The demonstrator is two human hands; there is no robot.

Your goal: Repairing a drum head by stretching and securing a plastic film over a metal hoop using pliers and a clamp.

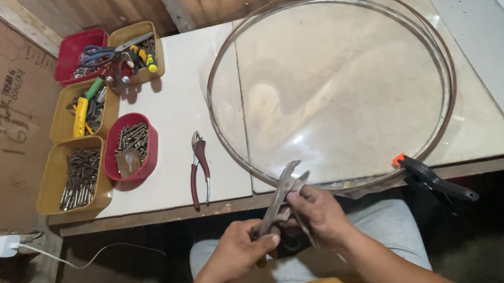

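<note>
A large round hoop with a clear sheet stretched over it (330,83) lies on the pale worktop (173,106). My left hand (239,252) grips the handles of metal locking pliers (283,191), whose jaws sit at the hoop's near rim. My right hand (319,212) pinches the pliers near their middle, just below the table's front edge. Both hands are over my lap.
Red-handled pliers (199,169) lie left of the hoop. Yellow and red bins (130,145) with screws and hand tools stand at the left. A black spring clamp with an orange tip (430,177) grips the front edge at the right. A white charger (2,246) sits lower left.
</note>
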